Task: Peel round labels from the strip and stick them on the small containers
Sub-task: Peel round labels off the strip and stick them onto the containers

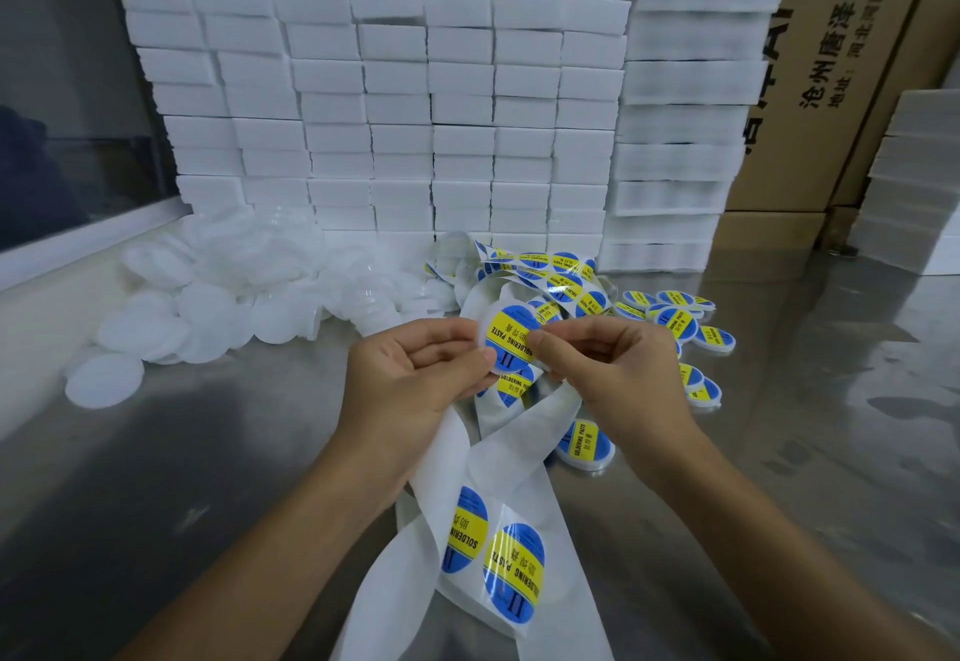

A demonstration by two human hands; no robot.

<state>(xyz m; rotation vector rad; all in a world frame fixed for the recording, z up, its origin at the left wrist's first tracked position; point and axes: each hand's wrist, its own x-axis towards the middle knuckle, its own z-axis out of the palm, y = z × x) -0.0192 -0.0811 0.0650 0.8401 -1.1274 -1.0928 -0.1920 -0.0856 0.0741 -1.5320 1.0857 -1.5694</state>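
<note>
Label (pixel 509 343) half-peeled: your left hand (pixel 415 380) grips strip (pixel 498 458), right hand (pixel 608 364) pinches label. Labelled containers (pixel 670 320) few; blank pile (pixel 218 297) remains.

- A shiny metal worktop (pixel 182 452) reflects soft overhead light.
- Stacks of white foam blocks (pixel 395 109) form a wall at the far side.
- Brown cardboard cartons (pixel 810 63) with printed characters stand behind, far right.
- A dark window (pixel 62 89) sits far left.
</note>
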